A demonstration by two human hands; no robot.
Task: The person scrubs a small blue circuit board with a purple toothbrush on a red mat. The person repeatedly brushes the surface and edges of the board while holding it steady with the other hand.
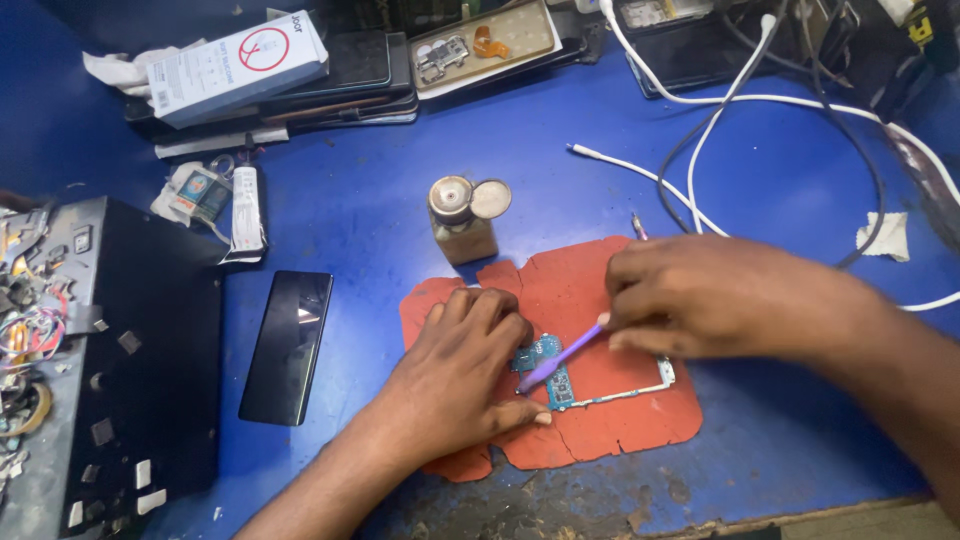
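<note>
Item: circuit board (560,382), small, blue-green, with a thin pale frame running off to its right. It is laid flat on a red-orange mat (590,290), cracked and ragged at the edges, which rests on a blue bench top (400,190) worn bare and grimy along the near edge.

Left hand (462,370): pressed down on the mat and the board's left end, fingers curled, nothing gripped; the board is pinned by it.

Right hand (700,295): closed around the end of a slim purple tool (560,358), possibly a brush, though the tip is blurred. The tool is angled down to the left, its tip met with the board.

Progress, as judged: the board is already out of its housing and work on its surface is under way; no finished state is shown, and refitting is not yet done.

Nearby: a squat glass bottle (462,222) with metal cap flipped open, just behind the mat; a dark glossy phone (287,345) lying flat to the left; a black metal box (120,370) strewn with scraps; white cables (720,110) looped behind; a white carton (238,65) on stacked dark phones.
</note>
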